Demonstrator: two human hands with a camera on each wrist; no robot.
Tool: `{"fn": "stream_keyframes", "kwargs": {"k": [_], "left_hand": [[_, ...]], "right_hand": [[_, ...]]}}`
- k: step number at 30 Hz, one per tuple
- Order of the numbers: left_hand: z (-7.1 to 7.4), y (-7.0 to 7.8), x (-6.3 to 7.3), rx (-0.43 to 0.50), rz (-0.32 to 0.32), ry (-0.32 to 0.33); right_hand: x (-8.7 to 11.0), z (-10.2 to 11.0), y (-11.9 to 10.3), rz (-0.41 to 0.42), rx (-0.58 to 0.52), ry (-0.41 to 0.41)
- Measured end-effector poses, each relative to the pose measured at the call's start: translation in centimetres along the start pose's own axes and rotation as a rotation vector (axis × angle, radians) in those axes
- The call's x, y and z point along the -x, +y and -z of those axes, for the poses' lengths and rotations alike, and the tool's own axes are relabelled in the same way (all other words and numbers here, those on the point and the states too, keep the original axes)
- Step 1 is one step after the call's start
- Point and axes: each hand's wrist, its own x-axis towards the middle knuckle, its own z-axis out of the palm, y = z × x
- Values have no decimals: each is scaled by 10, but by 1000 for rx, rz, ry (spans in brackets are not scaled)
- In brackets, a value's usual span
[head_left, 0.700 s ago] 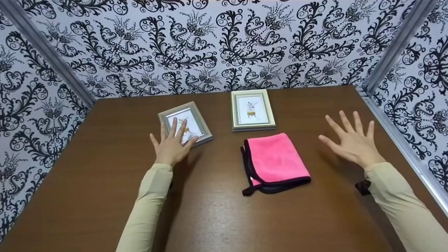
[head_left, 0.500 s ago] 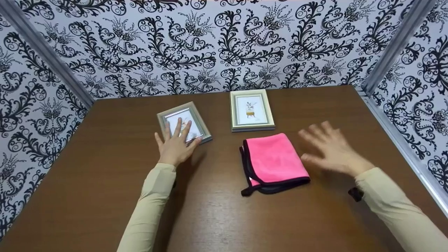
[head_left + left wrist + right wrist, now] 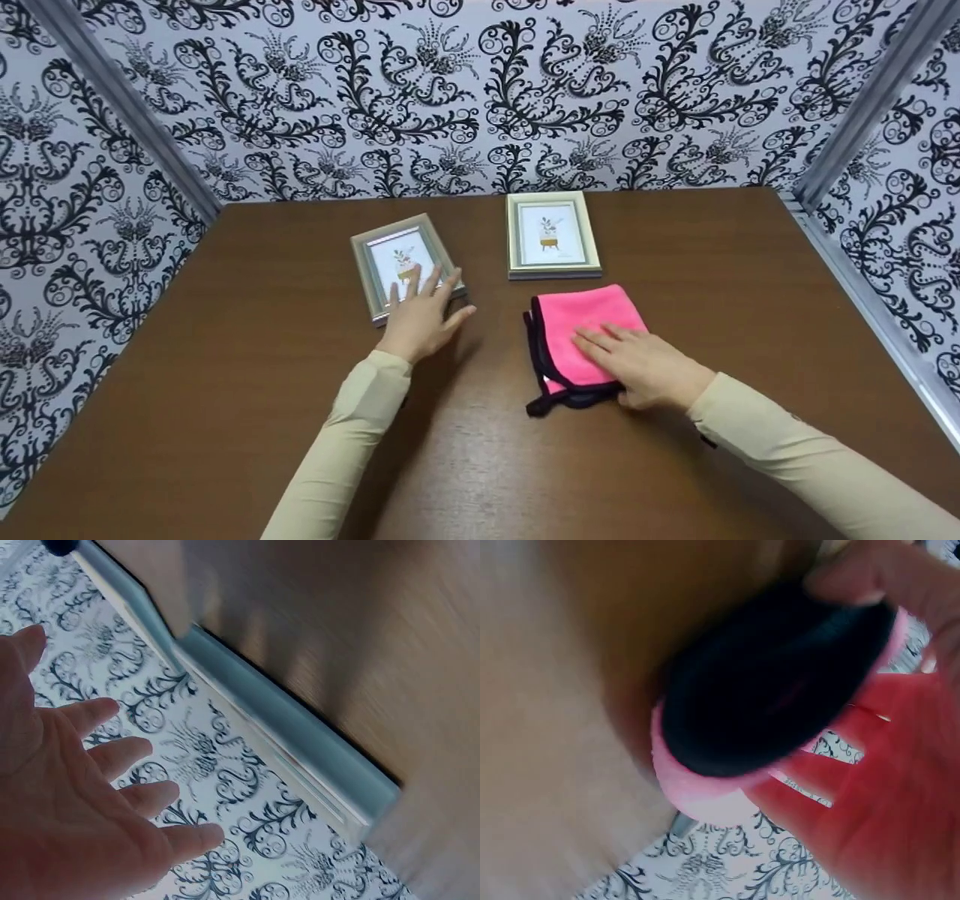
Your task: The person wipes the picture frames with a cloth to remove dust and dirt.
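Grip of the right hand [image 3: 652, 367]: fingers over the pink cloth [image 3: 574, 319], thumb at its dark near edge, where folded layers, I judge remotely, offer purchase. Left hand [image 3: 420, 319], unclenched and holding nothing, spreads above the angled frame [image 3: 397, 255], perhaps to steady it. Behind the cloth, the straighter frame [image 3: 553, 232] lies face-up on the brown table [image 3: 225, 360].

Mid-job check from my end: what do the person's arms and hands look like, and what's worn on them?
The left sleeve and right sleeve match: long, plain, pale beige-yellow fabric with creases, reaching to the wrists. The left hand and right hand wear no gloves. A small dark piece shows under the right sleeve's end, too small to identify.
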Motion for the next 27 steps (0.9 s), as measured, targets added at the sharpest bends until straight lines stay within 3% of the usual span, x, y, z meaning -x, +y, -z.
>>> {"fn": "stream_keyframes", "kwargs": {"k": [6,11,17,21,27], "left_hand": [[-1,18,2,44,-64,-61],[2,34,-10,19,-109,-112],[-1,56,-36,-12,-148,-144],[-8,72,-56,-26,-180,-161],[-18,86,-82,-73,-139,-210]], "right_hand": [[-15,-8,3,91,249,203],[-23,-1,7,88,279,319],[-16,9,14,9,150,307],[-6,17,23,-61,-16,287],[9,33,42,-135,-290,397]]}}
